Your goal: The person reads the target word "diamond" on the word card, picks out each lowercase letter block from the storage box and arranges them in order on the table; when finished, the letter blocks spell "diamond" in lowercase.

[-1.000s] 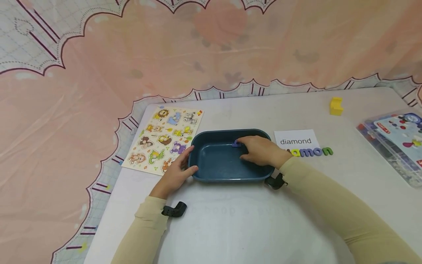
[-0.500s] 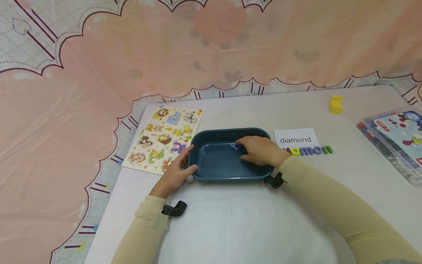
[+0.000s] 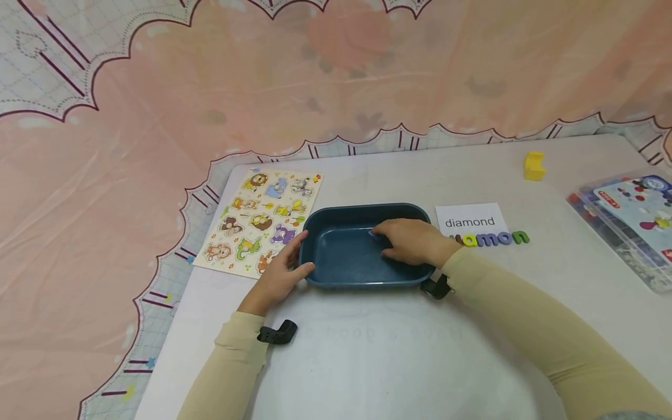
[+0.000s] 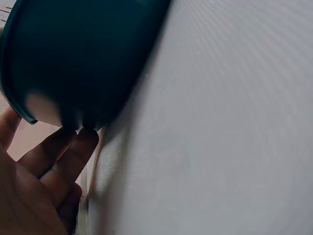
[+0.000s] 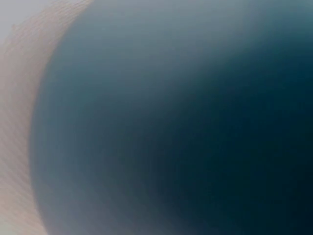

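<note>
In the head view a dark blue-green plastic tray [image 3: 341, 256] stands on the white table. My left hand [image 3: 280, 273] rests against its left end. In the left wrist view straight fingertips [image 4: 88, 137] touch the tray's outer wall. My right hand [image 3: 412, 240] reaches into the tray from the right. Its fingertips lie on a small purple piece [image 3: 373, 233], mostly covered, so its shape is hidden; the thumb is apart from it. The right wrist view is a blur of the tray wall [image 5: 122, 122]. Right of the tray lie coloured letters [image 3: 492, 240], below a card [image 3: 469, 214] reading "diamond".
An animal sticker sheet [image 3: 259, 221] lies left of the tray, partly behind the left hand. A yellow block [image 3: 534, 167] sits at the back right. A clear plastic case [image 3: 627, 224] with a printed lid lies at the right edge. A patterned curtain [image 3: 336, 76] hangs behind.
The purple piece under my right fingertips has tilted and is now more covered by them. My left hand stays against the tray, and the view has shifted slightly.
</note>
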Motion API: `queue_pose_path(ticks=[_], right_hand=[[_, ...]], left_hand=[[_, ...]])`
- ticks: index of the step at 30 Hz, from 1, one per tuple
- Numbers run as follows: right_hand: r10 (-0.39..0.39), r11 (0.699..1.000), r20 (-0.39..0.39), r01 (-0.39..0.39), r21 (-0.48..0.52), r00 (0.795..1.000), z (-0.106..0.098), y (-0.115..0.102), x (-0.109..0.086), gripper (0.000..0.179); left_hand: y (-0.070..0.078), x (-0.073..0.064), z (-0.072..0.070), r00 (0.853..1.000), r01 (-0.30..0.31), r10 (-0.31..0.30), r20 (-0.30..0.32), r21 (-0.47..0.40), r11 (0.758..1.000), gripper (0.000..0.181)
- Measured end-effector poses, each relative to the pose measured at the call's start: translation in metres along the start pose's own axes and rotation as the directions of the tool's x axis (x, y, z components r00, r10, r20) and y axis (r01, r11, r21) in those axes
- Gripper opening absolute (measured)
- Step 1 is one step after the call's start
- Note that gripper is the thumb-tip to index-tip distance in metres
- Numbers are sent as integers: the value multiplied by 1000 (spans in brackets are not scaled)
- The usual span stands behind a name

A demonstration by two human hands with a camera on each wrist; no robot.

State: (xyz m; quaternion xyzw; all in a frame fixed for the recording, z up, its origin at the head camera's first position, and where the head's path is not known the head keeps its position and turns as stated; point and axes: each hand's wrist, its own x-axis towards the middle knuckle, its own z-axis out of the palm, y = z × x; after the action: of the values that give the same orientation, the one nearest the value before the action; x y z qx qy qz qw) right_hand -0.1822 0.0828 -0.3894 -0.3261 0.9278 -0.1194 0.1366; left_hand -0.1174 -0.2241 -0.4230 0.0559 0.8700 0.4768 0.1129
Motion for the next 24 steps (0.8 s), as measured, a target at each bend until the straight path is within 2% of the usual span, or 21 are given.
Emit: queue_pose_path(ticks=[5,10,14,24], right_hand=[[-6,1000,21,6,-18,1000,-1,-1,-1,51],[-10,1000,3,10,-14,1000,0,0,-1,42],[-17,1000,0,17,-16,1000,0,-1,-1,41],[-56,995,1,56,-77,998,1,-2,-3,36]], left_hand=[[-1,0,0,1000,0,0,-3,3,1000,74],[-1,1,0,1000,2,-2,-7,4,1000,74],[-1,1,0,1000,4,-4,-5,-8,1000,74],[-2,0,1,1000,1,-1,-3,0,1000,74]])
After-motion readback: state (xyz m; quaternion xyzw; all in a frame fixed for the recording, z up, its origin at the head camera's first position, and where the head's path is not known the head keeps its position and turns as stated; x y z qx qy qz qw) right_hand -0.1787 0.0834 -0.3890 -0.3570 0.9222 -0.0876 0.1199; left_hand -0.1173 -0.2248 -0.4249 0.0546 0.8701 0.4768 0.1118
